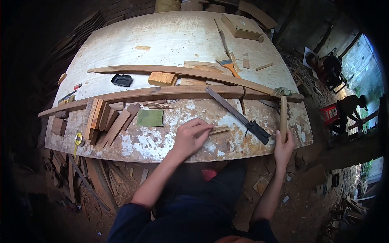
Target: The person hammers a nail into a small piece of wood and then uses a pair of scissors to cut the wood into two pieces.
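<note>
My left hand [189, 137] is over the near part of the worktable, its thumb and fingers pinched at the end of a small wooden stick [221, 130]. My right hand [284, 149] wraps round the lower handle of a hammer [283, 115], whose head points away from me at the table's right side. Between the two hands lies a long blade with a black-wrapped handle [258, 132], set at a slant. A green square of sandpaper [150, 118] rests on the tabletop to the left of my left hand.
Long wooden beams [162, 94] cross the worktable [133, 50]. Stacked wood blocks [100, 115] and a tape measure [79, 139] stand at left. Farther back are a black tray [121, 80], a paintbrush [230, 67] and a cardboard box [242, 27]. Another person [351, 111] bends at far right.
</note>
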Tool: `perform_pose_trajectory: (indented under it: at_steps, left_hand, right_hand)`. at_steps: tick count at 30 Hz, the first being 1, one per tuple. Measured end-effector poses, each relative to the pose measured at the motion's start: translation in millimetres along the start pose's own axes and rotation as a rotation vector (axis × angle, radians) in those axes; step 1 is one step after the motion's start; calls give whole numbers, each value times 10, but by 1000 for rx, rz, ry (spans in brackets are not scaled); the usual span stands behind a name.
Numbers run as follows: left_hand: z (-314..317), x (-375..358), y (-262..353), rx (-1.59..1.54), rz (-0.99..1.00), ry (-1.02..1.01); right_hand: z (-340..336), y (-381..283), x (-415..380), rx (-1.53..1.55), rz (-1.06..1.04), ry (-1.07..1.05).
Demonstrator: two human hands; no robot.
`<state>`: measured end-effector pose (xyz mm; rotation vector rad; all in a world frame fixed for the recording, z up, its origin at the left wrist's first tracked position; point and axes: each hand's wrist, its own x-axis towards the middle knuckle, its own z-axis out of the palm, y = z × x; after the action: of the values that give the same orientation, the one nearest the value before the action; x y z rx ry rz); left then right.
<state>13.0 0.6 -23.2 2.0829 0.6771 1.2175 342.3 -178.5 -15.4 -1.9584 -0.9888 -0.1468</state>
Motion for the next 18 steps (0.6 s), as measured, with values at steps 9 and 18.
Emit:
perform_pose_trajectory:
  at_steps: [9, 18]
  left_hand:
    - [2, 7, 9, -13, -27, -15]
    - [6, -2, -32, -8, -5, -17]
  right_hand:
    - [30, -958, -566, 999, 395, -358]
    - [448, -909, -929, 1023, 441, -511]
